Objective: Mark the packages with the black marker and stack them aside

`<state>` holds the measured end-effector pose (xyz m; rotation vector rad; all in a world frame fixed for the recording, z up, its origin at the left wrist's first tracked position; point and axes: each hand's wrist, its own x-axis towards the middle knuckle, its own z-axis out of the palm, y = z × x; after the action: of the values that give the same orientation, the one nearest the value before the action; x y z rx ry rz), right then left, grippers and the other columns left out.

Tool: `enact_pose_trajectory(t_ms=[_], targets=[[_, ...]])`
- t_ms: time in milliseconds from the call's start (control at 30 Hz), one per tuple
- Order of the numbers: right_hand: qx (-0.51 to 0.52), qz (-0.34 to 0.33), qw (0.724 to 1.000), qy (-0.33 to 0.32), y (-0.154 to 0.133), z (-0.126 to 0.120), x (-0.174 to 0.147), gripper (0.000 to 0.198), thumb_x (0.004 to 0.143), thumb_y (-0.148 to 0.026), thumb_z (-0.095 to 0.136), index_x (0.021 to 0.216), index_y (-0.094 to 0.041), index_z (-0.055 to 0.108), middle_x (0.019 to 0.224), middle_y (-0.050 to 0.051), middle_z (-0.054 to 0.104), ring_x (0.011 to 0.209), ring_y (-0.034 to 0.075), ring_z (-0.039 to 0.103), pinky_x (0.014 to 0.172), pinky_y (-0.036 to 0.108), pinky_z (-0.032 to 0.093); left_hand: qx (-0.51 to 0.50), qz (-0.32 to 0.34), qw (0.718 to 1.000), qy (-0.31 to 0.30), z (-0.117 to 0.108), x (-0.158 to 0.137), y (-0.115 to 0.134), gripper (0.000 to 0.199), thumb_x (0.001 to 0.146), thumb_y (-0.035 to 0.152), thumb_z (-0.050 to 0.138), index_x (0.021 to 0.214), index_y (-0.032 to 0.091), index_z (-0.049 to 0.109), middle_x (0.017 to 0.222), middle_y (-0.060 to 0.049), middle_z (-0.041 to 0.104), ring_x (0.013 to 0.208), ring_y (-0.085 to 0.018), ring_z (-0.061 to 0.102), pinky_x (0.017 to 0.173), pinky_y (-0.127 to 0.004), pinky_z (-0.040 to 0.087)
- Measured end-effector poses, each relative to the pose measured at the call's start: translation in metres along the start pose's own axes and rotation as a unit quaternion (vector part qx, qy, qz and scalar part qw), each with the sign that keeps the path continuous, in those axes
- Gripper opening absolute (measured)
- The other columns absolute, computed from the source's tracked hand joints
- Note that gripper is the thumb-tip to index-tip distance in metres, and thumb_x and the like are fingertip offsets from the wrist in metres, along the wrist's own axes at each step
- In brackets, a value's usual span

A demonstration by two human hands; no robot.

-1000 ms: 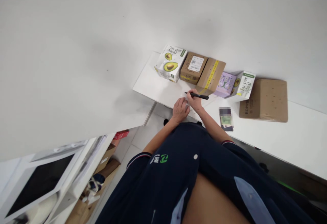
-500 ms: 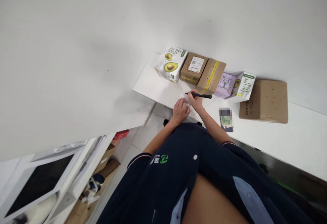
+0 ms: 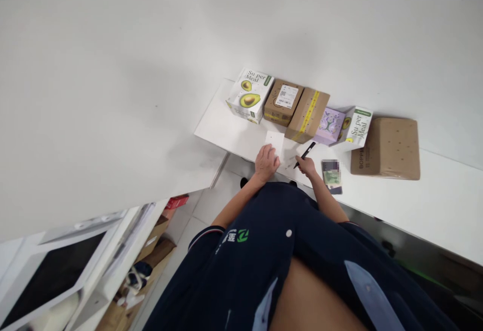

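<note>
1. A white table point(image 3: 396, 195) ran across the view, bearing a row of boxes along its far side.
2. A large brown carton point(image 3: 400, 145) stood at the row's right end.
3. One avocado-printed box point(image 3: 249, 97) stood at the left end; a second avocado-printed box point(image 3: 356, 130) sat just beside the carton.
4. Between those two came a labelled brown box point(image 3: 281, 104), a yellow-taped box point(image 3: 309, 112) and a purple box point(image 3: 328, 125), left to right.
5. The left hand point(image 3: 267, 162) lay palm down, fingers extended, on white paper point(image 3: 275, 141).
6. The right hand point(image 3: 306, 165) pinched a black pen point(image 3: 307, 152) low on its barrel, just right of the paper.
7. A dark flat item point(image 3: 333, 180), partly pixelated, lay right of that hand.
8. The paper lay near the table's near edge, its far part showing beyond the left fingers.
9. The black pen slanted, tip toward the near edge; I could not tell whether it touched the table.
</note>
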<state>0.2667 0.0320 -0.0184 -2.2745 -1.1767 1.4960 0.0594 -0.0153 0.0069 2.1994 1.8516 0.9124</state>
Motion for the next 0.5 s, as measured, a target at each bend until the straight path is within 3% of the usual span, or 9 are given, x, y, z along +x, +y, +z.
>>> enact_pose_trajectory(t_ms=[200,300,400,500], targets=[[-0.116,-0.002,0.993,0.005,-0.003,-0.002,0.023,0.042,0.089,-0.037,0.063,0.051,-0.019,0.056,0.036,0.001,0.047,0.040,0.015,0.050,0.052,0.026,0.040,-0.005,-0.007,1.000,-0.001,0.000,0.002,0.001,0.029,0.091,0.026,0.054,0.117,0.014,0.058,0.131,-0.021,0.061,0.130,-0.033,0.055,0.108,-0.055,0.049],[-0.142,-0.011,0.990,0.010,-0.003,-0.008,0.024,0.039,0.092,-0.042,0.060,0.063,-0.016,0.064,0.046,0.004,0.056,0.051,0.017,0.059,0.060,0.026,0.045,-0.001,-0.005,1.000,0.003,0.000,0.001,0.001,0.029,0.091,0.026,0.054,0.117,0.013,0.058,0.131,-0.021,0.061,0.130,-0.033,0.055,0.108,-0.054,0.049],[-0.181,-0.025,0.979,0.090,0.013,-0.022,0.015,0.036,0.093,-0.044,0.058,0.100,-0.010,0.069,0.081,0.013,0.072,0.083,0.024,0.069,0.078,0.030,0.050,-0.004,0.002,1.000,0.009,0.001,0.000,0.000,0.030,0.091,0.026,0.054,0.117,0.012,0.058,0.131,-0.022,0.061,0.130,-0.032,0.054,0.110,-0.053,0.048],[-0.250,-0.027,0.943,0.219,0.047,-0.040,0.002,0.056,0.089,-0.046,0.062,0.132,-0.010,0.055,0.127,0.025,0.062,0.121,0.036,0.058,0.098,0.045,0.047,-0.005,0.002,1.000,0.012,0.002,0.000,0.000,0.030,0.091,0.025,0.054,0.117,0.012,0.059,0.130,-0.022,0.061,0.130,-0.032,0.055,0.110,-0.053,0.047]])
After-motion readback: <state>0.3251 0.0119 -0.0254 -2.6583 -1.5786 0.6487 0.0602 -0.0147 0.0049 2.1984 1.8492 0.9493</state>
